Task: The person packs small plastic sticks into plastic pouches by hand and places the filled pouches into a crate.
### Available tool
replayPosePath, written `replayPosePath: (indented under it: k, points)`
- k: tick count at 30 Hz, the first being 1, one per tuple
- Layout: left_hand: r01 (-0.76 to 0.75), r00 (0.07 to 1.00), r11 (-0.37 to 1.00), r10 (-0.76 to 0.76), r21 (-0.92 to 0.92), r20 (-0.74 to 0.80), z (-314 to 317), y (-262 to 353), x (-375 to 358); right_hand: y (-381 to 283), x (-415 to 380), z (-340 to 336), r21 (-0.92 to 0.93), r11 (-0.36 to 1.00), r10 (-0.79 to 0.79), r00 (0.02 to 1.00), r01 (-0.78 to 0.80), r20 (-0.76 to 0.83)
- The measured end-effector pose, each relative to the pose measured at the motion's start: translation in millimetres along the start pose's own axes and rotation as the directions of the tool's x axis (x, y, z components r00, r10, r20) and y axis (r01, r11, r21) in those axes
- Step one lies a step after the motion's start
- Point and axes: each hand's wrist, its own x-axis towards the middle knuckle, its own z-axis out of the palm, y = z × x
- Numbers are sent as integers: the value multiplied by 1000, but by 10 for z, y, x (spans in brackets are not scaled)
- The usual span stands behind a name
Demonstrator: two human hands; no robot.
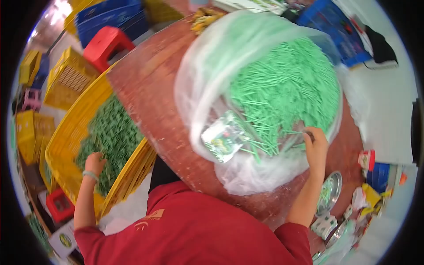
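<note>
A large heap of thin light green sticks [287, 84] lies in a clear plastic bag [194, 84], its mouth spread wide on the red-brown table. My right hand [316, 140] is at the heap's near right edge, thumb and fingers pinched on a light green stick. A printed packet [225, 137] with more green sticks rests at the bag's near left side. Over the yellow basket [66, 128] at the left, my left hand [95, 164] has its fingers curled together beside a mass of dark green pieces [112, 137]. What those fingers hold, if anything, is too blurred to make out.
The worn table [150, 97] has a corner jutting over the basket. A metal bowl [329, 194] with green bits stands at the right. Behind the basket are a red stool [106, 46], a blue crate [110, 20] and yellow crates [70, 79]. Yellow gloves [205, 20] lie at the far edge.
</note>
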Motion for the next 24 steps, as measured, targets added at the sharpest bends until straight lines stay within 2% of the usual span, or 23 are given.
replayPosePath:
  k: [3, 4, 6, 8, 9, 10, 13, 14, 16, 19, 22, 24]
  points:
    - [-67, 966, 989, 32, -130, -256, -640, 793, -8, 162, -45, -49, -141, 989, 40, 999, -40, 2]
    - [-177, 931, 970, 109, -169, -348, -806, 1064, -49, 282, -52, -17, -91, 993, 68, 997, -71, -37]
    - [-376, 823, 902, 221, -212, -523, -1109, 1612, -177, 487, -35, 65, 25, 993, 116, 988, -114, -97]
    - [-598, 647, 794, 398, -109, -651, -1328, 2177, -345, 375, 12, 45, -8, 1000, 3, 997, -4, -76]
    - [-678, 596, 726, 449, -117, -666, -1423, 2466, -447, 289, 33, 55, -21, 998, -56, 997, 55, -61]
    - [-709, 603, 681, 452, -182, -658, -1462, 2717, -534, 204, 43, 77, 28, 997, -66, 998, 66, -11]
    - [-835, 499, 514, 562, -193, -660, -1353, 3241, -528, 80, 77, 292, -118, 930, -352, 936, 349, 3]
    - [-866, 446, 476, 590, -156, -673, -1303, 3373, -496, 41, 43, 333, -135, 946, -291, 956, 294, 46]
    - [-870, 462, 449, 593, -205, -659, -1227, 3559, -465, -28, -31, 384, -181, 966, -162, 978, 184, 130]
    - [-839, 533, 448, 567, -308, -627, -1120, 3678, -374, -137, -97, 386, 3, 1000, -9, 950, 9, 312]
    - [-803, 594, 436, 535, -406, -601, -1090, 3769, -350, -336, -136, 402, 182, 975, 65, 947, -127, 313]
    - [-791, 611, 436, 524, -429, -593, -1037, 3822, -316, -418, -216, 481, 98, 994, 33, 983, -52, 182]
